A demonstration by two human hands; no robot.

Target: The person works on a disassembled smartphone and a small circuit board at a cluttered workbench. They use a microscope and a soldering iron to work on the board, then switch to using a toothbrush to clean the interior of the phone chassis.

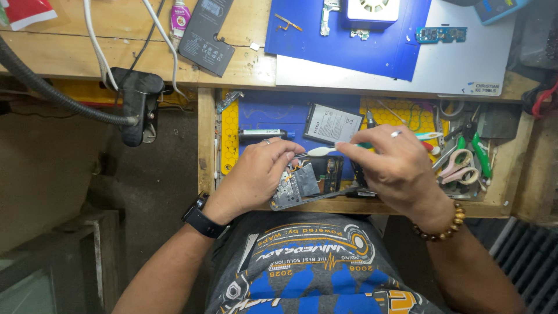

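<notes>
A worn wooden workbench [244,70] carries a blue mat [372,52], and below it an open wooden drawer [206,139] holds tools. Over the drawer, the left hand [256,174] grips the near end of an opened dark smartphone with exposed circuit board [302,183]. The right hand [389,166] is closed around a white and green toothbrush [325,150], whose head reaches toward the left fingers just above the phone. A flat black phone battery [332,123] lies just behind them, and pink-handled scissors [456,163] lie to the right.

Raw wood drawer [206,145] w/ matt blue mat [264,116]; opened phone [305,183] prob. metal inside; glossy black battery [333,123]; smooth plastic toothbrush [325,150].
</notes>
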